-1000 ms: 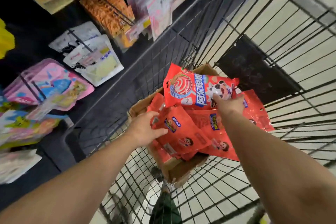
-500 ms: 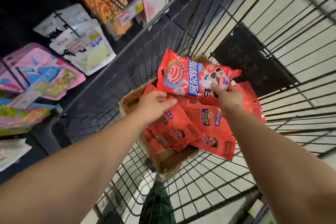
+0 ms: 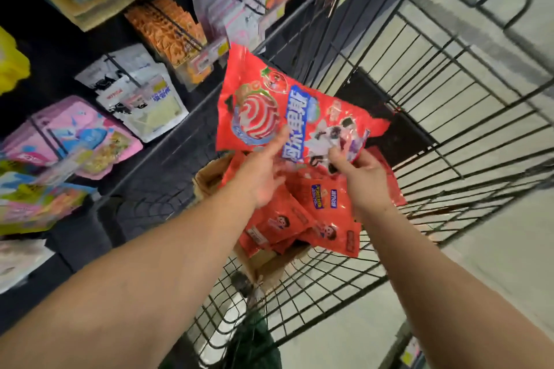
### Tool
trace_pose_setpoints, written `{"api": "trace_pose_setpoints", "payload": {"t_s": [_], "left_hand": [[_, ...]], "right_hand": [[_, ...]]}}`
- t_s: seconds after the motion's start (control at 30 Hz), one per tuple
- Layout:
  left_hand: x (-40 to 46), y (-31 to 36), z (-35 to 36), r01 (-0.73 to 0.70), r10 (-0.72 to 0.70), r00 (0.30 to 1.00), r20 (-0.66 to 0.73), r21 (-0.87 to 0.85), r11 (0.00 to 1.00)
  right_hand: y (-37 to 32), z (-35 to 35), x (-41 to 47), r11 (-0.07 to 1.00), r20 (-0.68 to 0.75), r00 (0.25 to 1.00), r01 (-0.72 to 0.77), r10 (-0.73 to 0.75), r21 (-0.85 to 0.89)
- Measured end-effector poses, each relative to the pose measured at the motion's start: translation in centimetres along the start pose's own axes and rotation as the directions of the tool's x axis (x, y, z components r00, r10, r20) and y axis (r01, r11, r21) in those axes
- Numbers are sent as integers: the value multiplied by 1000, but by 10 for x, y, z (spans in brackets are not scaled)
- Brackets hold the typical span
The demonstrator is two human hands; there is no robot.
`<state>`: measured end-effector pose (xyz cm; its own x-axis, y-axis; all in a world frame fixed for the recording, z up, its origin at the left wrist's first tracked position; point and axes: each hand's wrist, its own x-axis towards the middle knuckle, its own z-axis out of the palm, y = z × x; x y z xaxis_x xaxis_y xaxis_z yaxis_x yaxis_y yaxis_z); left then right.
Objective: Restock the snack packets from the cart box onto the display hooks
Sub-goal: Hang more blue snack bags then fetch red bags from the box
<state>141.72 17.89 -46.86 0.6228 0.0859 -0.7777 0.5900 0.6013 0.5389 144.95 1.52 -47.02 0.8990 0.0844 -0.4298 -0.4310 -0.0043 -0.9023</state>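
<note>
— What's changed on your feed since a moment back?

— The big red packet (image 3: 287, 108) has come up. Half a second ago I had it low over the box; now I see it raised clear of the pile, tilted, its top corner against the cart's upper rail. My left hand (image 3: 263, 171) has left the small packets and come up to the big one's lower left edge.

— How's the grip?

— My right hand (image 3: 364, 181) is pinched closed on the packet's lower right corner, thumb on the front. The left has its fingers spread, fingertips touching the front of the packet; I can't tell whether it's actually clamped.

— And underneath?

— The small red packets (image 3: 287, 219) lie heaped in the cardboard box (image 3: 269, 266), which sits in the wire cart (image 3: 419, 75). To the left, display hooks carry the orange packets (image 3: 168, 30) and pink packets (image 3: 87, 135).
</note>
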Motion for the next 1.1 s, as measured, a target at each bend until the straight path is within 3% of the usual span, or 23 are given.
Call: {"api": "trace_pose_setpoints", "payload": {"t_s": [0.13,0.2,0.27,0.37,0.47,0.53,0.6,0.83,0.97,1.1], "left_hand": [[-9,8,-29,-224,217,974,-59,-171,959],[-11,9,-49,-319,301,943,-145,-129,939],[-15,9,-72,-391,378,905,-193,-29,920],[-32,9,-104,-416,435,878,-198,130,900],[-59,6,-129,-383,425,887,-182,225,896],[-82,5,-143,-384,428,892,-149,251,888],[-112,6,-159,-402,443,882,-164,230,886],[-285,-4,-284,-519,550,796,-250,183,835],[-431,-56,-400,-614,601,663,-446,135,778],[-585,-146,-517,-700,585,487,-648,111,705]], "right_hand": [[24,26,-26,991,122,986,-119,110,69],[36,33,-31,974,213,956,-219,200,66],[41,38,-33,963,207,947,-263,245,65],[38,46,-30,983,114,980,-171,163,65],[24,69,-31,980,285,952,-63,115,-186],[10,94,-39,963,508,848,-11,151,-269],[-5,123,-59,958,639,756,54,145,-281],[-13,259,-198,947,809,571,163,139,-278],[16,364,-351,923,914,374,274,157,-271],[71,449,-536,931,968,107,269,227,-248]]}}
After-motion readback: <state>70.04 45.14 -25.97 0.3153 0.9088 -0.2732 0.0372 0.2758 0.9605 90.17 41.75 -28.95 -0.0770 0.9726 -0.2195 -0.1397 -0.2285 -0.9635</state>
